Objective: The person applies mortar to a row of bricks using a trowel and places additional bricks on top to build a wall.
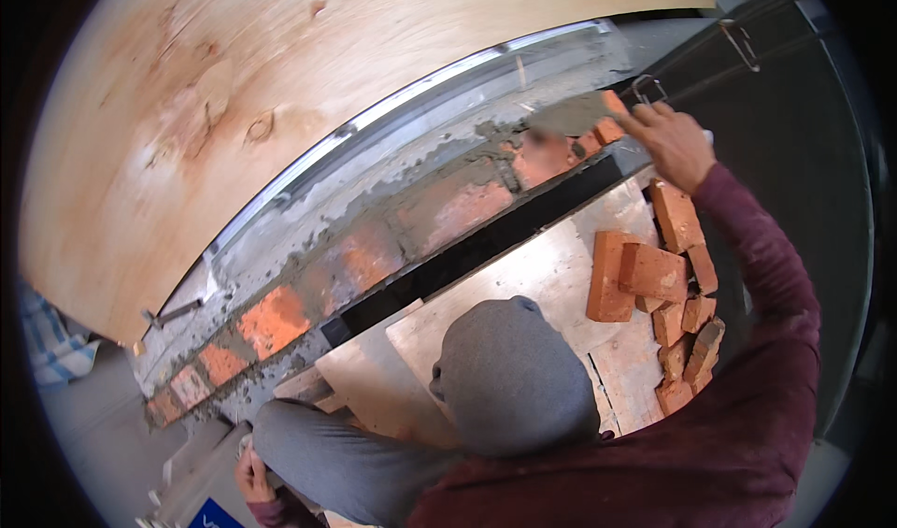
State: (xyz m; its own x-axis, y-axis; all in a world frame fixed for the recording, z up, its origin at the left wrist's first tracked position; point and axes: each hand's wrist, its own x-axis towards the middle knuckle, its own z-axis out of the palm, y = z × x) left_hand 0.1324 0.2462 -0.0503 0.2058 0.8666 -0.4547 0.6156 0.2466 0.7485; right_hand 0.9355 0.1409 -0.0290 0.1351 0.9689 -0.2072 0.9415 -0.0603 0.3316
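My right hand (668, 140) reaches to the right end of a long course of orange bricks (276, 318) smeared with grey mortar (565, 112). Its fingers are bent but apart, with the tips at the orange end brick (612, 103); nothing is clearly gripped. Below, a pile of loose bricks and broken pieces (621, 276) rests on pale boards (495, 257). My left hand (252, 472) is low at the left beside my grey-trousered leg, fingers curled round something small that I cannot make out.
A large plywood sheet (280, 42) lies beyond a metal-edged strip (420, 84). A dark narrow gap (486, 229) separates the bricks from the boards. A dark panel with metal hooks (794, 154) is at the right, checked cloth (56, 336) at the far left. My knees occupy the lower middle.
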